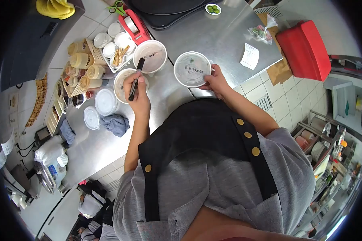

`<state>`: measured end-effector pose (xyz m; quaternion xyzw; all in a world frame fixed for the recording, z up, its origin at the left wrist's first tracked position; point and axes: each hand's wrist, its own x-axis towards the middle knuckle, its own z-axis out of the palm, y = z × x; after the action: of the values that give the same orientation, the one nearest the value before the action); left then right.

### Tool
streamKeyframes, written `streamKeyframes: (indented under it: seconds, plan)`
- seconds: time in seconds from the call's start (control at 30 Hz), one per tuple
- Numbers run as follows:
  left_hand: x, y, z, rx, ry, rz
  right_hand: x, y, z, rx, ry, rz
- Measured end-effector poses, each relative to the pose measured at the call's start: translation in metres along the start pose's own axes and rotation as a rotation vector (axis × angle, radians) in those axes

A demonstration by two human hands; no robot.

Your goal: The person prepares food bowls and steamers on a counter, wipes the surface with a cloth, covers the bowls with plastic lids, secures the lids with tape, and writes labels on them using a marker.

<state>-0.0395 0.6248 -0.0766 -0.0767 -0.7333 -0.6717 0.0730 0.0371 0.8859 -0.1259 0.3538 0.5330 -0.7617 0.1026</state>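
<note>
My left hand (138, 98) is closed around a black marker (140, 64), held slantwise above a round white tub (120, 83) that it partly hides. Just beyond, a second lidded tub (155, 60) bears dark handwriting on its lid. My right hand (216, 82) grips the rim of a third round tub (189, 64), its thumb at the edge. That tub's translucent lid also carries black handwriting, and something green shows faintly through it.
Stacked white cups (102, 40), a red tape dispenser (134, 27) and sauce bottles (81, 60) stand at the left back. Spare lids (105, 101) and a blue cloth (116, 124) lie nearer. A paper slip (249, 56) and bowl of green fruit (213, 9) are right.
</note>
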Motion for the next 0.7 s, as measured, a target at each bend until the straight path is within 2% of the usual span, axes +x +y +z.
streamKeyframes:
  seconds: [0.07, 0.2, 0.23, 0.27, 0.33, 0.4, 0.43, 0.47, 0.5, 0.53, 0.6, 0.63, 0.7]
  plan:
    - [-0.013, 0.002, -0.009, -0.027, 0.06, -0.078, -0.002, -0.015, -0.003, -0.033, -0.001, -0.019]
    - [-0.045, -0.004, -0.026, -0.012, 0.105, -0.087, -0.013, -0.057, 0.009, -0.09, -0.04, -0.13]
    - [-0.05, -0.004, -0.029, 0.015, 0.08, -0.096, -0.017, -0.072, 0.02, -0.127, -0.059, -0.226]
    - [-0.055, -0.002, -0.029, 0.095, 0.051, -0.018, -0.019, -0.084, 0.031, -0.162, -0.077, -0.321]
    - [-0.064, -0.002, -0.029, 0.108, -0.008, -0.022, -0.007, -0.103, 0.059, -0.173, -0.164, -0.336]
    - [-0.064, -0.002, -0.024, 0.158, -0.06, 0.105, 0.012, -0.113, 0.085, -0.182, -0.25, -0.359]
    - [-0.067, -0.003, -0.022, 0.124, -0.091, 0.045, 0.022, -0.116, 0.098, -0.186, -0.308, -0.307]
    - [-0.07, -0.003, -0.021, 0.09, -0.124, -0.013, 0.031, -0.116, 0.11, -0.188, -0.365, -0.255]
    - [-0.069, 0.001, -0.021, 0.182, -0.206, -0.065, 0.04, -0.111, 0.119, -0.189, -0.37, -0.265]
    - [-0.064, 0.002, -0.019, 0.2, -0.281, -0.018, 0.05, -0.102, 0.125, -0.241, -0.374, -0.262]
    - [-0.059, 0.014, -0.017, 0.288, -0.476, -0.207, 0.065, -0.092, 0.132, -0.298, -0.361, -0.272]
    - [-0.056, 0.017, -0.013, 0.274, -0.484, -0.196, 0.064, -0.088, 0.133, -0.307, -0.349, -0.258]
    - [-0.05, 0.019, -0.008, 0.417, -0.673, -0.162, 0.062, -0.086, 0.123, -0.324, -0.322, -0.254]
